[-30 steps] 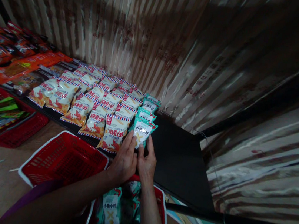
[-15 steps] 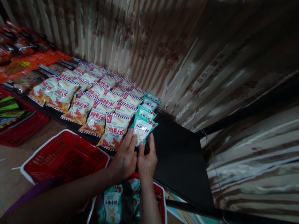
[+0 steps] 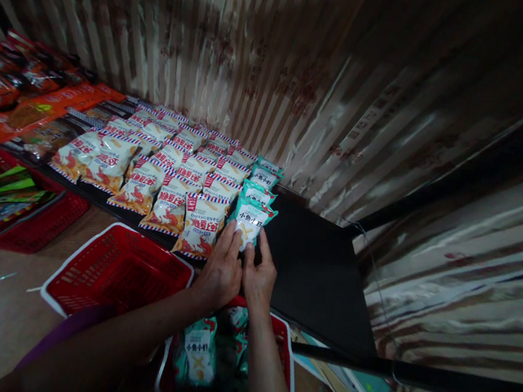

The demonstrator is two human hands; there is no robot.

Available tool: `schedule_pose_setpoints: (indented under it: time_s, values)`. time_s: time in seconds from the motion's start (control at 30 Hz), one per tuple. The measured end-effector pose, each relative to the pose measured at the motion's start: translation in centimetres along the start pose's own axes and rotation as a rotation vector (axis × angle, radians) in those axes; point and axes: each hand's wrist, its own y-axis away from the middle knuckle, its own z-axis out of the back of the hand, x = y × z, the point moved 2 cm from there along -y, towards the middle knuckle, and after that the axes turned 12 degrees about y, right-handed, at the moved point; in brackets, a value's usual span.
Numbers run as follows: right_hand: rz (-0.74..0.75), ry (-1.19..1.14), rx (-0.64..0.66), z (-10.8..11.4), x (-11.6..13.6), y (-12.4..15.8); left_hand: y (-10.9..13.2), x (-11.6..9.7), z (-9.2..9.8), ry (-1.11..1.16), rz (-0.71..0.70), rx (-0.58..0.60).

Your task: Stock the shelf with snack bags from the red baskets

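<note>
A green and white snack bag [image 3: 251,221] stands tilted back at the front of a short row of matching bags [image 3: 262,180]. My left hand [image 3: 221,272] holds its lower left side, fingers closed against the packet. On its lower right side is my right hand [image 3: 260,278], with the thumb at the bottom and the fingers along the edge. To the left of them stand rows of white and orange snack bags [image 3: 201,226]. Below my forearms, a red basket [image 3: 289,357] holds more green snack bags [image 3: 199,354].
The black shelf [image 3: 323,277] extends right, beside a striped, wrinkled sheet [image 3: 307,85] at the back. An empty-looking red basket [image 3: 127,268] sits on the floor, left of my arms. Another red basket [image 3: 47,229] holds green packets. Orange snack packs [image 3: 33,113] lie far left.
The view has shifted slightly. Both hands stay on the same green snack bag, which now sits a little more upright and settled against the row.
</note>
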Motion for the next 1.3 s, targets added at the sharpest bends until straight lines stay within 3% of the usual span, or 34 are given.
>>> schedule_pose_setpoints:
  time_s: [0.73, 0.93, 1.13, 1.3]
  values:
    - [0.113, 0.068, -0.115, 0.8, 0.3, 0.8, 0.8, -0.8, 0.7, -0.043, -0.093, 0.017]
    - [0.148, 0.12, -0.135, 1.1, 0.2, 1.3, 1.0, -1.7, 2.8, -0.085, -0.184, -0.036]
    - [0.215, 0.171, -0.149, 1.3, 0.8, 2.0, 2.1, -1.3, 5.3, -0.283, -0.128, -0.102]
    - [0.288, 0.239, -0.161, 0.9, 1.6, 2.4, 2.9, 0.0, 5.6, -0.381, -0.055, -0.096]
